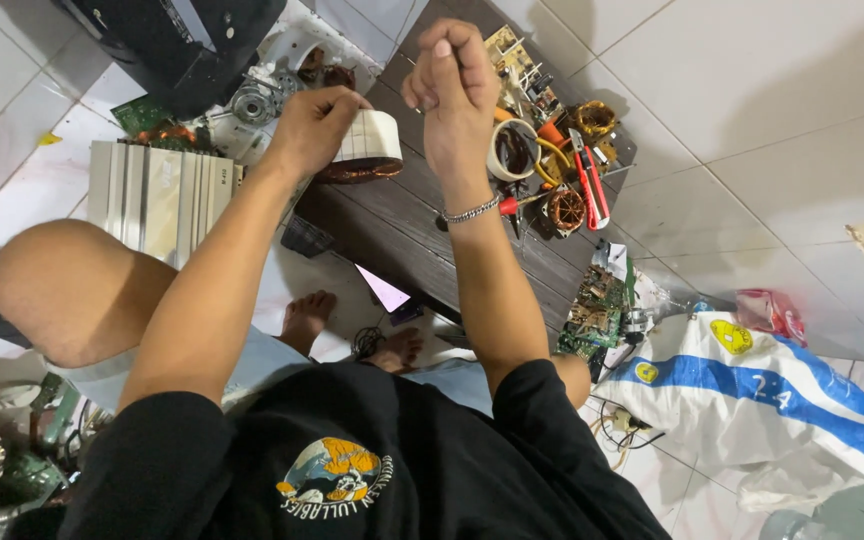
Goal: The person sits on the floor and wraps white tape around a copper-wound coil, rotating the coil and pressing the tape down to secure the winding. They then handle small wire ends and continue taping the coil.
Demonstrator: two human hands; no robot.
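Observation:
My left hand [314,125] grips a transformer coil [364,148], wrapped in pale tape on top with dark copper winding below, held above a dark wooden board [392,225]. My right hand [455,88] is raised beside it, fingers pinched together above the coil; whether a thin wire or tape end is between them I cannot tell. A metal bracelet sits on that wrist.
On the board's far end lie a tape roll [508,150], a red utility knife [589,175], copper coils [566,210] and circuit boards [512,55]. A grey finned heatsink [157,195] is at left, a white and blue sack [752,395] at right, green boards [597,310] beside it.

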